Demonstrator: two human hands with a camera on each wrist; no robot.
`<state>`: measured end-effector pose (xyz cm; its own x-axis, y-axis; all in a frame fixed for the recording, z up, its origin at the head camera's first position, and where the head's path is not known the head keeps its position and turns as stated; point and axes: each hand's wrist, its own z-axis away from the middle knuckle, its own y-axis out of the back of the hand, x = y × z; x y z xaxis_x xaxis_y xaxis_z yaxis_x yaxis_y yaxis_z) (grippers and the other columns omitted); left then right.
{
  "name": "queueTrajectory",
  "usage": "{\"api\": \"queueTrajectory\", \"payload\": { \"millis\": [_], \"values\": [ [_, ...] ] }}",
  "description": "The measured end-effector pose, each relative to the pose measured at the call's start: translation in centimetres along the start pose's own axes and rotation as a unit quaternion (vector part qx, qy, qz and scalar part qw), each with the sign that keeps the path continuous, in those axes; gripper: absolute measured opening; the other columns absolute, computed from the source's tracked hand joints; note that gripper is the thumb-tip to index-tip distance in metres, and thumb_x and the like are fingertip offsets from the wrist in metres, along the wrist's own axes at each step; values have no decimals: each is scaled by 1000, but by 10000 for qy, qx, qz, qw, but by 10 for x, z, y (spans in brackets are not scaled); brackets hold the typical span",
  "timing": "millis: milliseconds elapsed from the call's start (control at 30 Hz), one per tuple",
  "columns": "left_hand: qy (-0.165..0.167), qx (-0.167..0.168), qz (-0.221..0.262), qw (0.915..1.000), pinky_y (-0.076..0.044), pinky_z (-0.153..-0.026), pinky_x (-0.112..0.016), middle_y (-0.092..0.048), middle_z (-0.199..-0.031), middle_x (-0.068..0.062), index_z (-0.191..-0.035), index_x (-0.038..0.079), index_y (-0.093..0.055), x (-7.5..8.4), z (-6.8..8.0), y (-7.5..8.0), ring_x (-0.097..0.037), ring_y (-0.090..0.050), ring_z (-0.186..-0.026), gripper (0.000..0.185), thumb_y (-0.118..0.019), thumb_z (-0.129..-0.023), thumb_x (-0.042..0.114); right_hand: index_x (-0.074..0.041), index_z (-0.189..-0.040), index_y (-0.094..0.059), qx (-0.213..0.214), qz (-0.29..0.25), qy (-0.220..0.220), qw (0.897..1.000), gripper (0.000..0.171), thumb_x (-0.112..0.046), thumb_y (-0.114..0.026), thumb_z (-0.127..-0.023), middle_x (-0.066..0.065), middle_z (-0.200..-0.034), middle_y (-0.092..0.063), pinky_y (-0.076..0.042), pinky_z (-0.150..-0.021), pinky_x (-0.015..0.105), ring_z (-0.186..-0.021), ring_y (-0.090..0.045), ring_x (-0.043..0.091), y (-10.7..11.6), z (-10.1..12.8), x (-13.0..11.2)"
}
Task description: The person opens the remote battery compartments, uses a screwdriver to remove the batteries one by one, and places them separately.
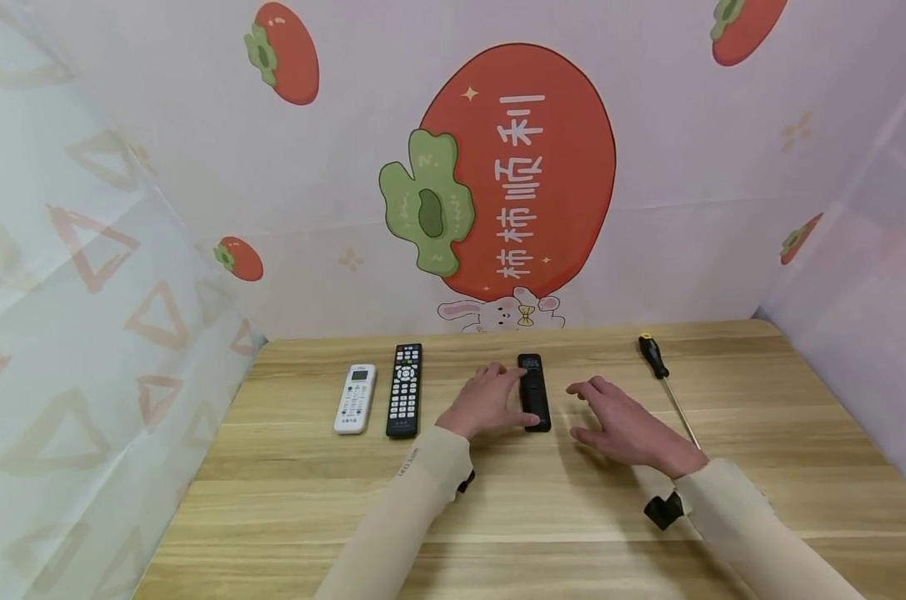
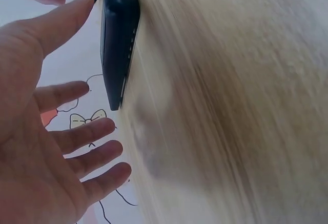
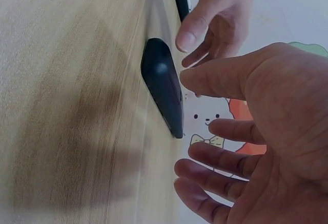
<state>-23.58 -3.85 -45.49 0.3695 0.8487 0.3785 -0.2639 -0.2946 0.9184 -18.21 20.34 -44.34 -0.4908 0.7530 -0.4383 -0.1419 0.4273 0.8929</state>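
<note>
A slim black device (image 1: 535, 402), shaped like a small remote control, lies on the wooden table between the two hands. My left hand (image 1: 488, 402) is at its left side, thumb and index finger overlapping it in the head view. In the left wrist view, that hand's fingers are spread beside the black device (image 2: 119, 34). To the right, my right hand (image 1: 623, 423) hovers with relaxed fingers and nothing in them. The right wrist view has the black device (image 3: 163, 83) beyond its thumb tip, with the left hand (image 3: 223, 21) behind.
A white remote control (image 1: 356, 398) and a longer black remote control (image 1: 403, 392) lie to the left. On the right, a screwdriver (image 1: 653, 357) with a black and yellow handle lies partly behind the right hand. A printed backdrop (image 1: 332, 183) rises behind the table (image 1: 287, 500).
</note>
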Motion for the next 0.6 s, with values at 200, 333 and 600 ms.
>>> {"api": "queueTrajectory", "payload": {
  "millis": [200,333,600],
  "values": [
    [-78,-265,35,9996,-28,-118,-51,-41,-156,-12,-156,24,-43,-4,4,1,-32,-35,-144,87,-77,-84,59,3,-135,-54,-27,-40,42,10000,54,-18,-77,-91,18,-121,-58,-53,-88,50,-107,-61,33,-1,-3,0],
    [-131,-349,-15,9993,-27,-119,-50,-41,-156,-11,-156,25,-43,-5,5,2,-31,-35,-145,83,-75,-86,56,3,-135,-54,-95,-142,9,9999,54,-18,-77,-91,19,-123,-57,-54,-88,50,-107,-61,35,-3,-6,1],
    [-53,-408,-195,9990,-31,-117,-51,-44,-155,-8,-155,28,-45,-8,3,-1,-30,-38,-143,78,-74,-88,55,3,-134,-55,-291,-286,-46,9992,52,-19,-76,-93,19,-123,-57,-53,-90,50,-110,-60,34,-4,-18,1]
  ]
}}
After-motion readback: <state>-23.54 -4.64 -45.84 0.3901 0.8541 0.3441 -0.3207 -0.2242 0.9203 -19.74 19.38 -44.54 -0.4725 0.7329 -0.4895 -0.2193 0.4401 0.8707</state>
